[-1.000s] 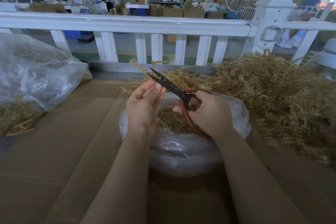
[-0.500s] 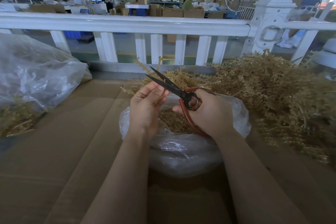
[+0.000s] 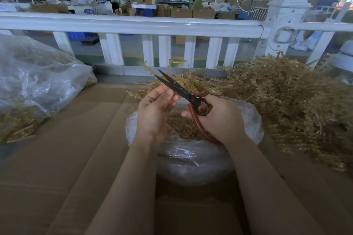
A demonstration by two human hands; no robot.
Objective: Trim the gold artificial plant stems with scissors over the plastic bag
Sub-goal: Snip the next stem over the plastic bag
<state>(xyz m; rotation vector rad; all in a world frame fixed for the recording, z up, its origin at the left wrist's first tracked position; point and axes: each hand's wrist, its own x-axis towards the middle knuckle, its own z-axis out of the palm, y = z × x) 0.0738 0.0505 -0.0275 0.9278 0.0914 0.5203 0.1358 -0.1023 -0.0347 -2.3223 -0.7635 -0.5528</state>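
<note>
Spreading across the whole foreground: brown corrugated cardboard sheets covering the bench (image 3: 57,158), flat and creased. Behind it, along the far edge, a white painted railing (image 3: 133,25) with square balusters and a moulded post at the right. Heaped on the right of the bench, reaching from the railing toward the near side, a large tangled pile of gold artificial plant stems (image 3: 286,105). At the left edge, a big clear plastic sack (image 3: 38,78), crumpled, with more gold sprigs showing through its lower part. Centre, between the forearms, an open clear plastic bag (image 3: 191,160) sitting on the cardboard, its mouth rolled wide, with gold trimmings (image 3: 181,126) lying inside. Above the bag's mouth, the left hand (image 3: 154,108), fingers curled and thumb pressed forward, pinching a thin gold stem sprig (image 3: 150,71) that rises past the fingertips toward the railing. Just to the right, the right hand (image 3: 221,118), fingers wrapped through and around the red-brown loop handles of dark-bladed scissors (image 3: 181,91). Blades slightly parted, pointing up and left, crossing just above the left thumb, tips beside the sprig; cannot tell whether the blades touch it. Both hands held over the bag, close together but not touching. Beyond the railing, blurred: a workshop floor with cardboard boxes, monitors and seated workers.
</note>
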